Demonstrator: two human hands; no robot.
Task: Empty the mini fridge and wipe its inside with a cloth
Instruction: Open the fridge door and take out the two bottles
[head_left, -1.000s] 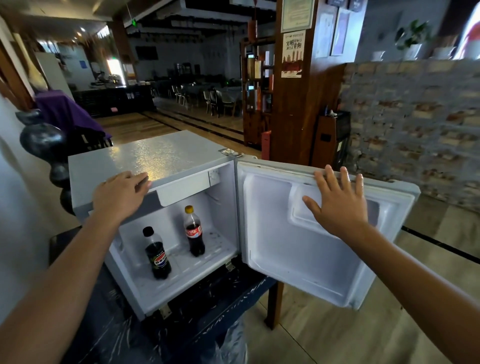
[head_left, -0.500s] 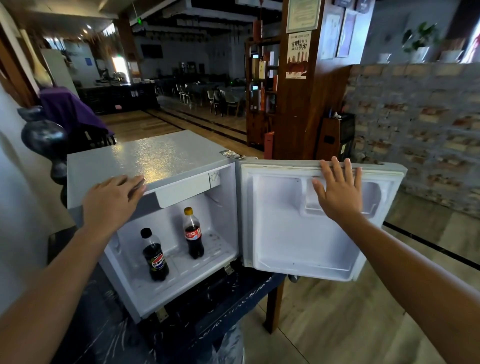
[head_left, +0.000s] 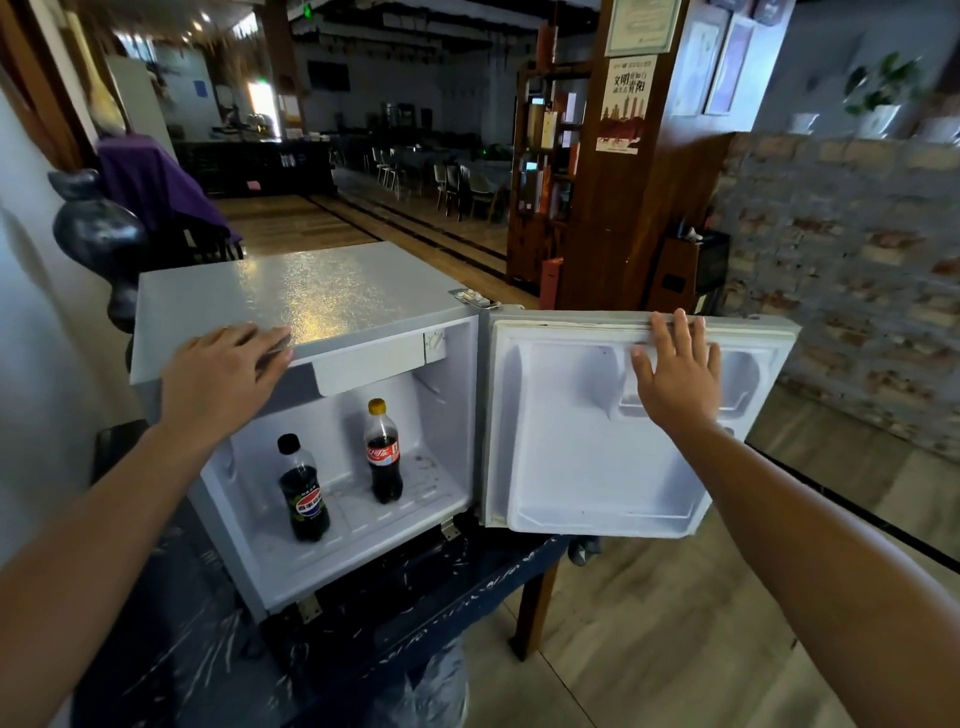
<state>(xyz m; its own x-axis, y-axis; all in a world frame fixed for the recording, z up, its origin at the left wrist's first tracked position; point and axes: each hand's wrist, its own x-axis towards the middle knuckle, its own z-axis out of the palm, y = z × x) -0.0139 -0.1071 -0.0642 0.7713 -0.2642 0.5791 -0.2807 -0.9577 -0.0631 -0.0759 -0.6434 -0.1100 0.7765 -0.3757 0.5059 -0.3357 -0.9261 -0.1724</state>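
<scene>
Your left hand (head_left: 221, 374) flat, open on mini fridge (head_left: 291, 301) top's front edge | right hand (head_left: 675, 374) open, fingers over door (head_left: 587, 441) top edge | two bottles (head_left: 383, 451) upright inside, caps up

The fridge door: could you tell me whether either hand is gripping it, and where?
Neither grips: right hand lies flat on the fridge door near its top edge; left hand rests on the mini fridge.

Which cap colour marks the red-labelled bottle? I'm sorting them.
Yellow-orange, on the red-labelled bottle standing in the mini fridge; head view.
</scene>
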